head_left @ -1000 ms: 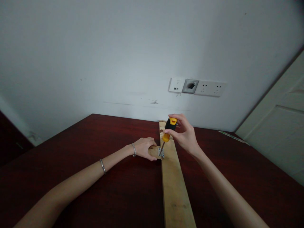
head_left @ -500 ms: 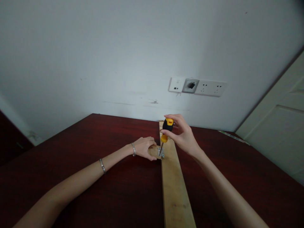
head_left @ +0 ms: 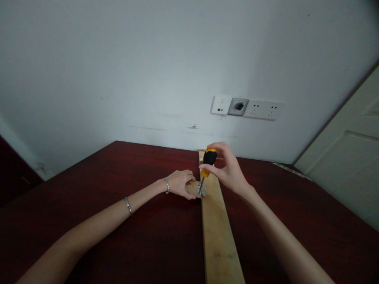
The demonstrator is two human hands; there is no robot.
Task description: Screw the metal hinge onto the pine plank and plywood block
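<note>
A small wooden block (head_left: 192,189) lies against the left edge of a long wooden board (head_left: 217,232). My left hand (head_left: 181,184) is closed round this block, thumb on the near side and fingers on the far side. A silver metal hinge (head_left: 202,190) spans the joint between block and board. In my right hand (head_left: 227,167) is a screwdriver (head_left: 210,157) with a black and yellow handle, gripped between thumb and fingers. Its shaft slants down and its tip meets the hinge; any screw under the tip is too small to make out.
The board lies lengthwise on a dark red tabletop (head_left: 142,236), its far end close to the white wall (head_left: 148,71). Socket plates (head_left: 262,109) are set in that wall. A thin flat strip (head_left: 291,171) lies at the far right edge, near a pale door (head_left: 352,157).
The screwdriver handle has turned a little within my right fingers, with more black now showing. My left hand keeps its hold on the block.
</note>
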